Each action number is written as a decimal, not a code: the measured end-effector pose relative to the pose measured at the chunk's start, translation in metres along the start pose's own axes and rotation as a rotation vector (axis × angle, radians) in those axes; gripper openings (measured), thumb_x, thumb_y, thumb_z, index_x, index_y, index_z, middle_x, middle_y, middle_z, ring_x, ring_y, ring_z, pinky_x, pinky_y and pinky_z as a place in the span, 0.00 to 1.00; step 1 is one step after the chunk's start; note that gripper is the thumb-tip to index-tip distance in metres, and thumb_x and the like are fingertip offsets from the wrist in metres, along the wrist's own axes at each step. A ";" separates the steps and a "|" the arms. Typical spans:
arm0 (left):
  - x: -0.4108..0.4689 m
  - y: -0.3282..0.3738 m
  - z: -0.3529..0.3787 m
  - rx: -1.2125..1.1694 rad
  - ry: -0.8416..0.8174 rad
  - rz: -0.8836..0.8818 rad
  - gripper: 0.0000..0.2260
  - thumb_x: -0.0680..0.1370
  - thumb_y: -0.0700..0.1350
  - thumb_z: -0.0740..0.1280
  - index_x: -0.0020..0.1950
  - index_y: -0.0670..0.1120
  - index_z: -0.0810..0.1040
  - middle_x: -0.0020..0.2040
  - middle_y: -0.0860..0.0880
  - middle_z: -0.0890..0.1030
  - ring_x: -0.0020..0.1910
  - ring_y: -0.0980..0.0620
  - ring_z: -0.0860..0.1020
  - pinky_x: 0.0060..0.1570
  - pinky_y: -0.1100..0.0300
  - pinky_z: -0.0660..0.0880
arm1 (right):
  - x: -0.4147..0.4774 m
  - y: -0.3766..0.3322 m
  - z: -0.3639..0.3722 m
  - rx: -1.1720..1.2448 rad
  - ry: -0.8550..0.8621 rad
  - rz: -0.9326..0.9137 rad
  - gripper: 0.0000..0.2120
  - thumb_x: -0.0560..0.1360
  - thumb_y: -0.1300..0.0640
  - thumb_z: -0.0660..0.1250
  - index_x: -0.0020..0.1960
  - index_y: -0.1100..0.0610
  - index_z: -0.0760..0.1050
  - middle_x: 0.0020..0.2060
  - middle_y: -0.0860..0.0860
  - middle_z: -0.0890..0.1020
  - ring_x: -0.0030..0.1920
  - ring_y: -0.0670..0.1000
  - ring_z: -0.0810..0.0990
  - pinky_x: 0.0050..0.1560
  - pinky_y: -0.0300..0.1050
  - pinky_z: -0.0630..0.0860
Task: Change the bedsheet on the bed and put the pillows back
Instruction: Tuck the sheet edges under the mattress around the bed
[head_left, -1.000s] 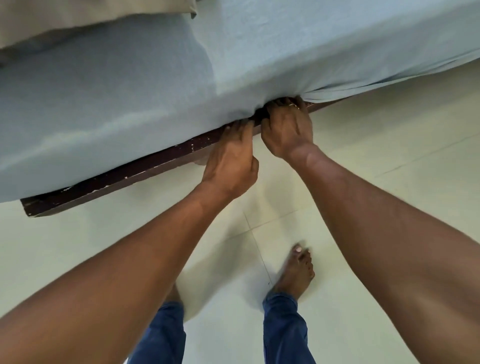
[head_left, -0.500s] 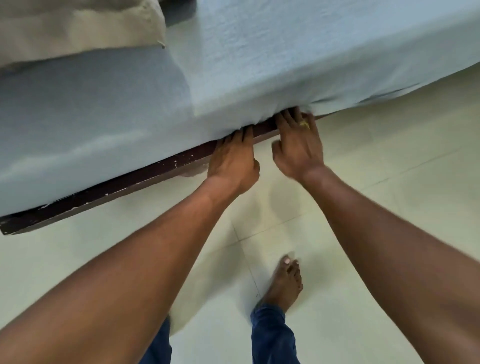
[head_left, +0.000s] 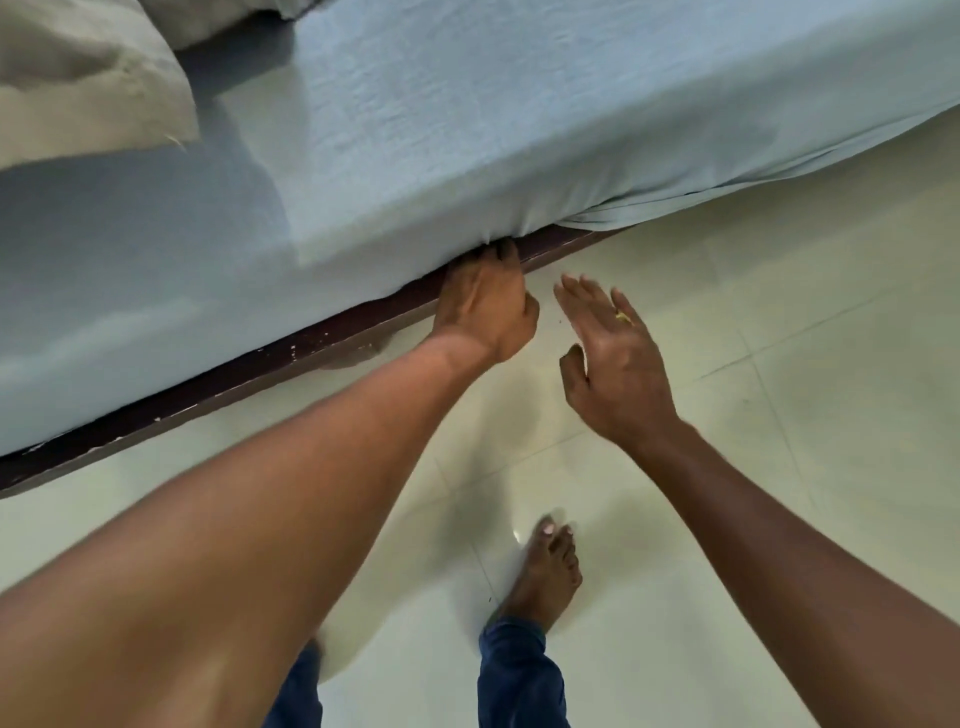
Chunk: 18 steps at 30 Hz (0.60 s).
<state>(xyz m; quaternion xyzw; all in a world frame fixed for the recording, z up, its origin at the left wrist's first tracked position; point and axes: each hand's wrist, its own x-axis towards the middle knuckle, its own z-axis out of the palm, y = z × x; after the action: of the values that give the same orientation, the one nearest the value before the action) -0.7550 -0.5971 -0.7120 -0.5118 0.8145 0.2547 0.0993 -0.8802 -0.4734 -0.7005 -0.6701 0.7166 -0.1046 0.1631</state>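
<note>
A light blue bedsheet (head_left: 415, 130) covers the mattress, its side hanging down to the dark brown bed frame (head_left: 249, 369). My left hand (head_left: 485, 304) is at the sheet's lower edge, its fingertips hidden under the mattress where sheet meets frame. My right hand (head_left: 610, 358) hovers over the floor, clear of the bed, fingers straight and spread, a ring on one finger, holding nothing. To the right, a loose fold of sheet (head_left: 623, 215) hangs untucked over the frame. A beige pillow (head_left: 88, 88) lies at the top left of the bed.
Pale glossy floor tiles (head_left: 779, 467) stretch to the right and below. My bare right foot (head_left: 545, 571) stands close to the bed, with blue trouser legs at the bottom edge.
My right hand has pulled back from the sheet edge and now hangs over the floor with fingers spread. My left hand stays at the edge. The view has shifted, showing more pillow.
</note>
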 end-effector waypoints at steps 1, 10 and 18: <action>0.000 0.005 0.001 0.023 -0.006 -0.027 0.26 0.78 0.52 0.63 0.72 0.39 0.67 0.66 0.38 0.76 0.64 0.37 0.75 0.65 0.47 0.69 | 0.014 0.009 -0.003 -0.044 -0.027 0.011 0.33 0.73 0.61 0.58 0.78 0.62 0.65 0.77 0.58 0.68 0.79 0.56 0.64 0.80 0.58 0.58; -0.053 0.020 -0.007 -0.107 0.048 0.112 0.26 0.77 0.40 0.61 0.77 0.40 0.65 0.75 0.40 0.69 0.74 0.41 0.69 0.70 0.51 0.68 | 0.092 0.039 -0.012 -0.197 -0.268 0.026 0.34 0.74 0.55 0.62 0.79 0.57 0.62 0.79 0.55 0.65 0.81 0.56 0.58 0.80 0.64 0.47; 0.039 0.067 0.000 -0.082 -0.002 0.083 0.36 0.76 0.46 0.66 0.81 0.40 0.56 0.79 0.40 0.63 0.77 0.41 0.63 0.76 0.49 0.60 | 0.055 0.066 -0.037 -0.087 -0.104 0.030 0.35 0.73 0.58 0.60 0.79 0.62 0.62 0.79 0.57 0.64 0.80 0.56 0.60 0.81 0.59 0.55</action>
<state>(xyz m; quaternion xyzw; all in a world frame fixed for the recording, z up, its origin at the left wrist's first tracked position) -0.8316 -0.6046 -0.7073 -0.4809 0.8238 0.2923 0.0681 -0.9577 -0.5257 -0.6959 -0.6701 0.7211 -0.0360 0.1723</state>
